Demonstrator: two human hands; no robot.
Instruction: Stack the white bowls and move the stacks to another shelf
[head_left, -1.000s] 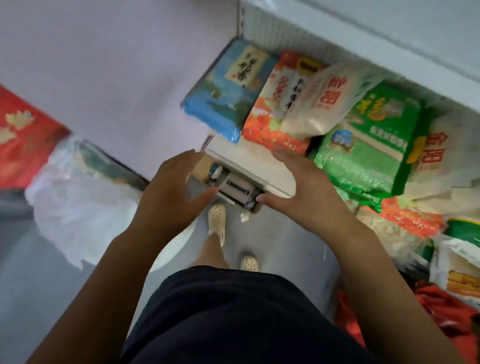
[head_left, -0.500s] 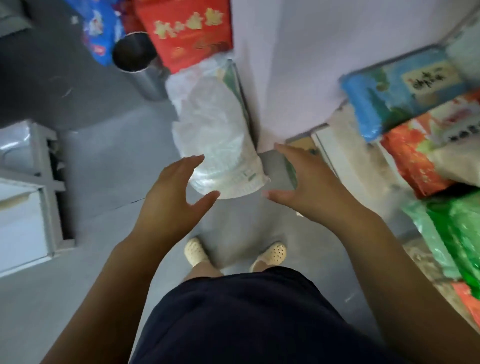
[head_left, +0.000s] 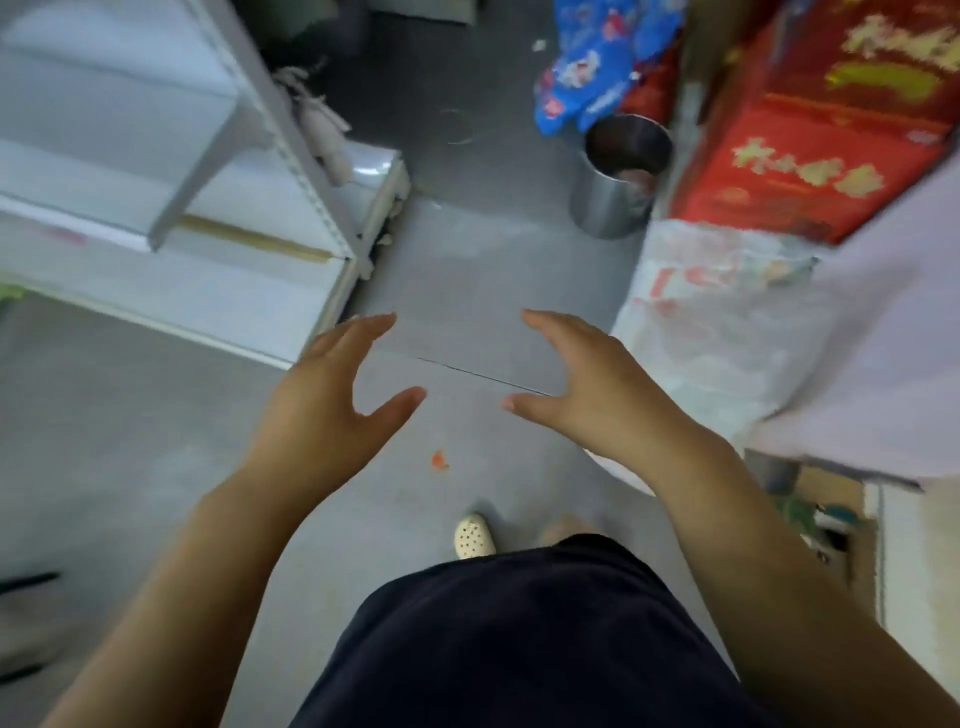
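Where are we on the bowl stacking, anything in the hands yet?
Nothing looks done from here: no white bowls or stacks are in view. Both the left hand and right hand are open and empty above the grey floor. The white shelf unit at left looks bare. All stacking and moving seems left.

A small shop's aisle or stockroom: white metal retail shelving (head_left: 171, 171) with slotted uprights stands on a grey floor (head_left: 467, 291). Across the aisle from it sit red boxes with gold print (head_left: 826, 130), a blue printed packet (head_left: 587, 78), a plastic-wrapped sack (head_left: 717, 332) and a steel bin (head_left: 618, 176).
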